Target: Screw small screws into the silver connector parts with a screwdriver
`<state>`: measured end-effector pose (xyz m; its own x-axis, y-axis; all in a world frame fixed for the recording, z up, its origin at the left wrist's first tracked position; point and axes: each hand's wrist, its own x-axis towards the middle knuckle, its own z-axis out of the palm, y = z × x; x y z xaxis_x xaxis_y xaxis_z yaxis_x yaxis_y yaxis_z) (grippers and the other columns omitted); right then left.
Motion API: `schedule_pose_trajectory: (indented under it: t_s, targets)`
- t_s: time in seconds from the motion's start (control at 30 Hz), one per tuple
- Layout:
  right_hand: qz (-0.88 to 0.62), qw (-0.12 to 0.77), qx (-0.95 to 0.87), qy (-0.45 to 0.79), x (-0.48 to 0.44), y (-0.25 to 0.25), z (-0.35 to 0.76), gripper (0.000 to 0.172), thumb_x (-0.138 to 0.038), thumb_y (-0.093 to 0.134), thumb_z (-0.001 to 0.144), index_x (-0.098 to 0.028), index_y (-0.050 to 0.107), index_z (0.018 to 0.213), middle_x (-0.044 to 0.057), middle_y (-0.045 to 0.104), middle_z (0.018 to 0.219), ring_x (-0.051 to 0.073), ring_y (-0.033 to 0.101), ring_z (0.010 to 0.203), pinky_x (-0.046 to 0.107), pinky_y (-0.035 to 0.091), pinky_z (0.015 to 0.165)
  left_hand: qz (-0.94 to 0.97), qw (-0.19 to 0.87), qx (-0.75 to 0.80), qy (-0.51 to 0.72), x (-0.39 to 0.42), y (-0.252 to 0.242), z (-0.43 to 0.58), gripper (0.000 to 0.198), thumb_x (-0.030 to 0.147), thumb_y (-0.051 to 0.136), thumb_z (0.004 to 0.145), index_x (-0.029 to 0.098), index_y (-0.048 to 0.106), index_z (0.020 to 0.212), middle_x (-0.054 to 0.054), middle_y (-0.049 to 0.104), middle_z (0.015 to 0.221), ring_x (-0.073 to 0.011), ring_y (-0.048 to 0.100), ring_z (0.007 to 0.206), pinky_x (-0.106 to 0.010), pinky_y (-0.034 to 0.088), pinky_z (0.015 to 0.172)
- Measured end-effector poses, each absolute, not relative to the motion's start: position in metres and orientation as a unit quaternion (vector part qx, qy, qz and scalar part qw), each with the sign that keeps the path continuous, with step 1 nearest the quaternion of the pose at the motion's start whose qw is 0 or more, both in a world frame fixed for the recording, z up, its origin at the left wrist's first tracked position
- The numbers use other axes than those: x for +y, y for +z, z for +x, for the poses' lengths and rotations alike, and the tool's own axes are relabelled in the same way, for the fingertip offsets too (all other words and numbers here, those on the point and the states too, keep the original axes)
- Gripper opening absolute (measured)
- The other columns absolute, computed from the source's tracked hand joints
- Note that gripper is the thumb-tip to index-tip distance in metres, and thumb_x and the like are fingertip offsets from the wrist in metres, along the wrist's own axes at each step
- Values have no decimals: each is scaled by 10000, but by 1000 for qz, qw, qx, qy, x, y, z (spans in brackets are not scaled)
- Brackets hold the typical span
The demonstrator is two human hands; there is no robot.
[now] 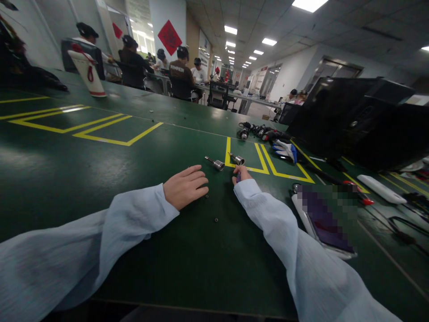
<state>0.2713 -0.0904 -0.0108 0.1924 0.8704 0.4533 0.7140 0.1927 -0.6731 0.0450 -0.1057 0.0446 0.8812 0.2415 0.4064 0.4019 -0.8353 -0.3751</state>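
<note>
My left hand (186, 185) lies palm down on the green table, its fingers stretched out and holding nothing. My right hand (243, 173) is curled closed, and a small dark purple bit shows between its fingers; what it is I cannot make out. Just beyond those fingertips is a silver metal cup-shaped piece with a thin shaft (237, 159); whether they touch it is unclear. A second such metal piece (219, 165) lies on the table between the hands, its shaft pointing away to the left. Nearer me are a small ring-like nut (216, 220) and another tiny nut (207, 197).
Yellow tape outlines (263, 171) mark the green table (150, 268). To the right lie a phone (326, 219), a white bar-shaped object (382, 188), cables, and a blue-white glove (284, 150). Dark cases (335, 116) stand behind. A white cup (89, 74) stands far left; several people sit beyond.
</note>
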Motion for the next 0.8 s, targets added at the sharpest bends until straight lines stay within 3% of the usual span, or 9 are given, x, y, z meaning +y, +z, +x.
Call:
schedule_pose_trajectory:
  t_s: [0.1, 0.33, 0.53, 0.7, 0.8]
  targets:
    - [-633, 403, -656, 82, -90, -13, 269, 121, -183, 469, 640, -217, 461, 756, 16, 592, 754, 199, 596, 700, 316, 449, 663, -933, 220, -200, -202, -98, 43, 41, 269, 84, 409, 828, 199, 651, 848, -45, 660, 958, -179, 537, 992, -393, 343, 962]
    - [-606, 348, -710, 84, -100, -11, 257, 151, -93, 463, 661, -200, 466, 767, 86, 636, 953, 246, 613, 910, 369, 457, 800, -919, 88, -297, -245, -89, 41, 32, 279, 66, 492, 719, 195, 626, 928, -44, 674, 978, -221, 536, 907, -373, 387, 781]
    - [-554, 325, -761, 89, -133, -3, 232, 164, -72, 492, 677, -198, 484, 782, 99, 600, 1138, 236, 597, 992, 367, 468, 823, -908, -55, -288, -298, -86, 36, 32, 293, 88, 517, 691, 150, 586, 969, -80, 644, 1010, -201, 569, 913, -345, 405, 798]
    - [-461, 318, -824, 87, -158, 0, 215, 176, -48, 474, 689, -179, 510, 800, 122, 602, 1115, 209, 568, 1048, 323, 463, 828, -853, -196, -345, -340, -88, 29, 36, 297, 187, 558, 693, 170, 582, 988, -72, 617, 1040, -140, 575, 711, -255, 467, 607]
    - [-427, 323, -841, 82, -162, -6, 212, 167, -58, 465, 719, -189, 516, 808, 102, 623, 1056, 185, 580, 1024, 307, 470, 812, -819, -271, -345, -371, -88, 26, 39, 304, 203, 603, 654, 159, 589, 955, -72, 611, 1030, -169, 598, 813, -285, 502, 700]
